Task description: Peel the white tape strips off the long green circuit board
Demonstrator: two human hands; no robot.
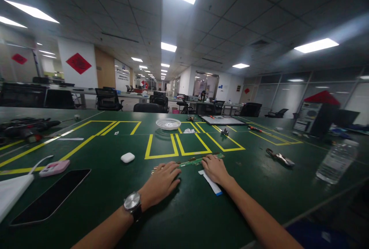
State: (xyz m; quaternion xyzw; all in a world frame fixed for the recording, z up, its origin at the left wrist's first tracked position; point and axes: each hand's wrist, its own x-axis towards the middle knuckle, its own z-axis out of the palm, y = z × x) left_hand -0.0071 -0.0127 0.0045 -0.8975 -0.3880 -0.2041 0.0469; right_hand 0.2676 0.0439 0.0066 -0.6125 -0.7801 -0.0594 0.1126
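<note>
My left hand (162, 181), with a wristwatch (133, 204) on the wrist, lies flat on the green table (115, 187), fingers stretched out towards a long narrow green circuit board (193, 161). My right hand (215, 168) rests with its fingertips on the right part of that board. A white strip with a blue end (211, 183) lies partly under my right hand. Neither hand grips anything that I can see.
A phone (50, 196), a pink device (54, 167) and a white earbud case (127, 157) lie at left. A white basket (168, 123) stands further back, pliers (279, 158) and a water bottle (336, 161) at right. Yellow tape marks boxes on the table.
</note>
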